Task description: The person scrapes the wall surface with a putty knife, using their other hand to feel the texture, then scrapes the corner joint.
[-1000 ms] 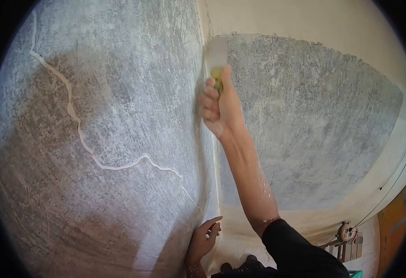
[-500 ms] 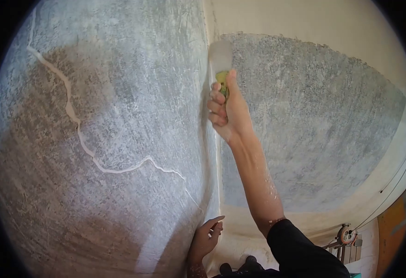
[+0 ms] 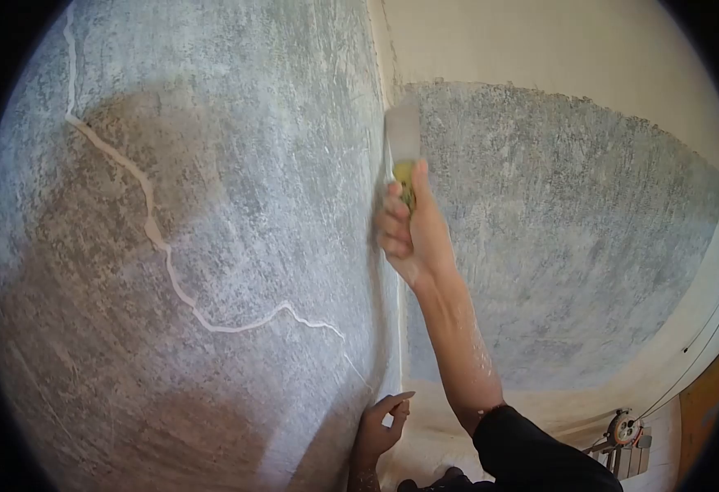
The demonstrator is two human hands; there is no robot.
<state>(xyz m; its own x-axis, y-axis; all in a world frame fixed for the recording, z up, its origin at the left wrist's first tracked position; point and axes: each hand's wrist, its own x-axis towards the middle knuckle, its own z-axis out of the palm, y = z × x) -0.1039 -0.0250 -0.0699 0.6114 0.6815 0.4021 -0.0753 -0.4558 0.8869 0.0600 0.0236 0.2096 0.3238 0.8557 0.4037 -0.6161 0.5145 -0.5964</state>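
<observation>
My right hand (image 3: 413, 230) is closed round the green-yellow handle of a scraper (image 3: 404, 131), its flat grey blade pointing up along the corner between two walls. The blade lies close to the right wall, which has a grey scraped patch (image 3: 556, 230). Low in the corner, my left hand (image 3: 384, 426) has its thumb and forefinger brought together near the left wall; what it holds, if anything, is too small to make out. A pale filled crack (image 3: 146, 197) winds down the mottled grey left wall.
A round cable reel (image 3: 624, 430) stands at the lower right, with thin cables rising from it along the wall. Beside it is an orange-brown panel (image 3: 701, 406). Dark shoes (image 3: 451, 476) show at the bottom edge.
The walls and crack sit lower and slightly further right in the view. My right hand with the scraper also appears lower, still near the corner. My left hand remains low in the corner.
</observation>
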